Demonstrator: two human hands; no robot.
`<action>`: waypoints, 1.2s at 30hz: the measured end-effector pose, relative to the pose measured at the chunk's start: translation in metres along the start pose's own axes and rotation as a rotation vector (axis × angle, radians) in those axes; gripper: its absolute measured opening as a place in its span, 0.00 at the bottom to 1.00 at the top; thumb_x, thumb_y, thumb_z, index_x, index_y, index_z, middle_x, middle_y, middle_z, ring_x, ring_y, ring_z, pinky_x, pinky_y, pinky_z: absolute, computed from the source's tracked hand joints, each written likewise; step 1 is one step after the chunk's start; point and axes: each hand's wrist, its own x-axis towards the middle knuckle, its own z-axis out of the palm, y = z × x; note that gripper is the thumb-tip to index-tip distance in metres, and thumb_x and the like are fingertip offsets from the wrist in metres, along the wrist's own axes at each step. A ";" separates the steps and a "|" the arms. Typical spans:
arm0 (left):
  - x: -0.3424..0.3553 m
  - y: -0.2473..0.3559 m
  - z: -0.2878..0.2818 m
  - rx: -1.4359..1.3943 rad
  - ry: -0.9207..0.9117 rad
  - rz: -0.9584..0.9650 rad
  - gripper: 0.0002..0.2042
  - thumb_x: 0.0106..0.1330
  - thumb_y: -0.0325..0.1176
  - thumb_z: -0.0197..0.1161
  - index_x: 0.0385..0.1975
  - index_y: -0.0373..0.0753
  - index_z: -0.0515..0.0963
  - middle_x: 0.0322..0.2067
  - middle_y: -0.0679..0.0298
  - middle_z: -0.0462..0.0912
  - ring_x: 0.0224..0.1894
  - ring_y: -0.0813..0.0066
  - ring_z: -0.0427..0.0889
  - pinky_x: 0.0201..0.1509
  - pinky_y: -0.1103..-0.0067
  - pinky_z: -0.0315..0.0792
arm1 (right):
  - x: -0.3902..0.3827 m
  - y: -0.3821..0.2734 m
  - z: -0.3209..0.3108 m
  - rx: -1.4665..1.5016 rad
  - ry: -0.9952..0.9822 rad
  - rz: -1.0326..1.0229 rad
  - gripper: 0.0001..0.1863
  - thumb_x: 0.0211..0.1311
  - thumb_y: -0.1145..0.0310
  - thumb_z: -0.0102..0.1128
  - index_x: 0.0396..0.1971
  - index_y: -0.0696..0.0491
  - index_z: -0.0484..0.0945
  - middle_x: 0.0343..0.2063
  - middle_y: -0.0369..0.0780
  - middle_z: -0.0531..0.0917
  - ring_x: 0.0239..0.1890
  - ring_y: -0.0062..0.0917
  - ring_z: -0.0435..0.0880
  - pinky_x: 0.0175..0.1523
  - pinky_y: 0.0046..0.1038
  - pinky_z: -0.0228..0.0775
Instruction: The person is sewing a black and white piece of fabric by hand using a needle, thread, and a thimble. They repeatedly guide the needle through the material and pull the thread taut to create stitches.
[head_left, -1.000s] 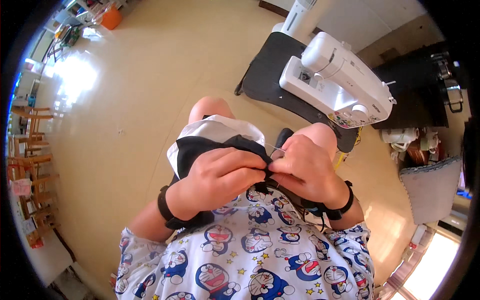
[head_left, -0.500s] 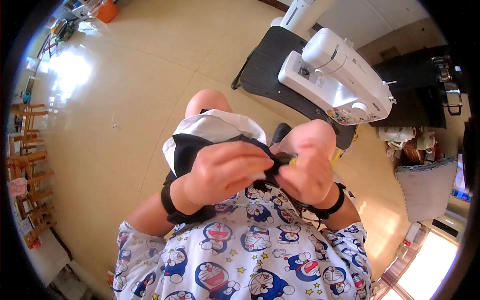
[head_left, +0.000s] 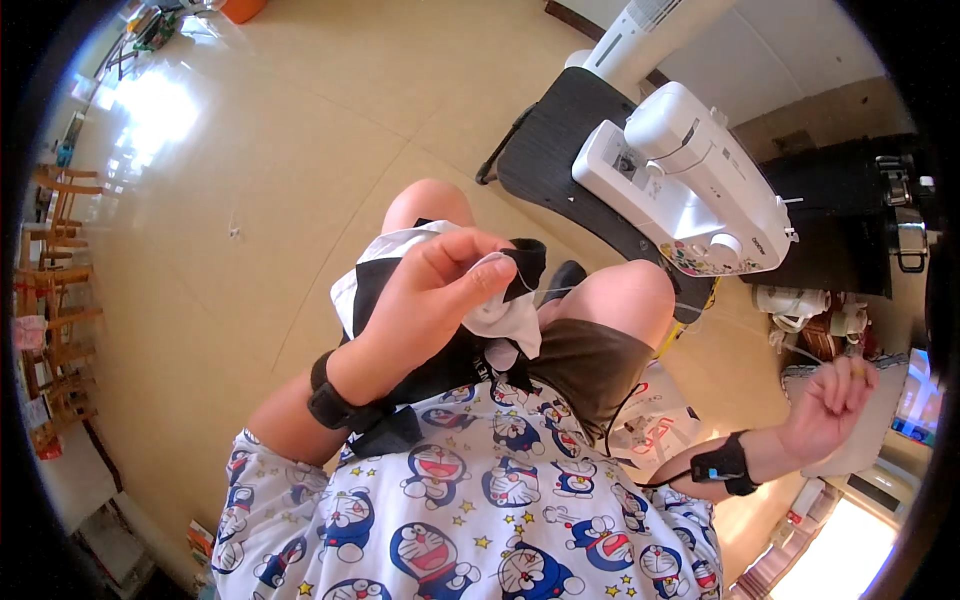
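My left hand pinches a piece of black and white cloth between thumb and fingers, above my lap. A thin white thread runs from the cloth's edge off to the right and fades from sight. Far out to the right is my right hand, its fingers curled together. Whatever those fingers hold is too small to make out. Something small and yellow shows on one of its fingers. More of the black and white cloth hangs over my lap below the left hand.
A white sewing machine stands on a black table at the far right. A white printed bag lies by my knee. To the right is a grey cushioned seat. Wooden chairs line the left side.
My right hand has moved from beside the left one far out to the right, with thread showing between them. The left hand has lifted the cloth up and away from me.
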 end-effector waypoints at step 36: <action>-0.006 0.010 0.018 0.168 -0.155 -0.054 0.09 0.64 0.31 0.53 0.37 0.32 0.75 0.28 0.71 0.77 0.31 0.89 0.72 0.35 0.89 0.67 | -0.002 0.174 0.039 -0.925 -0.494 0.624 0.15 0.47 0.75 0.63 0.38 0.57 0.75 0.22 0.29 0.72 0.21 0.09 0.63 0.24 0.13 0.53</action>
